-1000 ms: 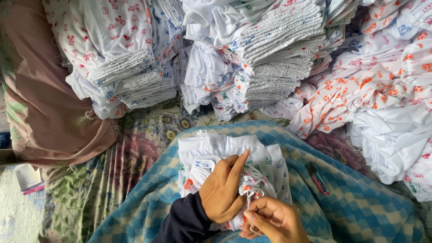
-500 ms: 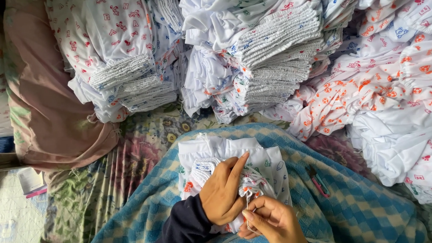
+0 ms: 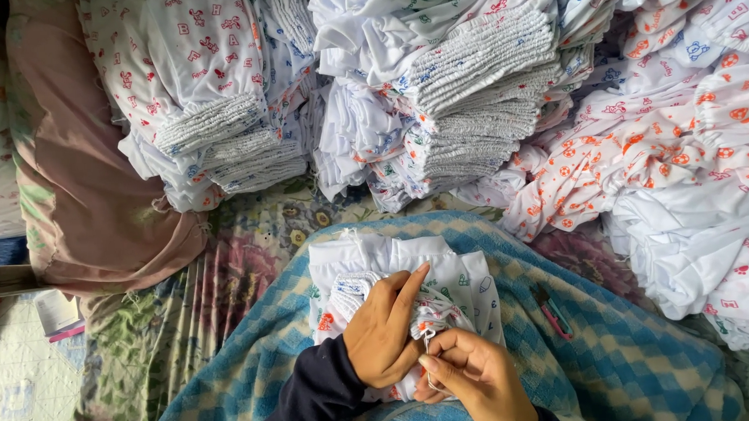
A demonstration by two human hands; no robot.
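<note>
Hands (image 3: 431, 351) unmoved on white garment (image 3: 394, 268); camera view shifted slightly.

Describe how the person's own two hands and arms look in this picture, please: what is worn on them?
Both hands are bare, with no gloves. No ring or watch is visible. The left hand comes out of a long, dark navy sleeve that ends at the wrist. The right hand shows only a thin dark strip of sleeve at the bottom edge of the picture; the rest of that arm is out of view.

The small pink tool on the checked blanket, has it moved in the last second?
No. The small pink tool lies in the same spot on the blue checked blanket, just right of the folded white garment, apart from both hands.
</note>
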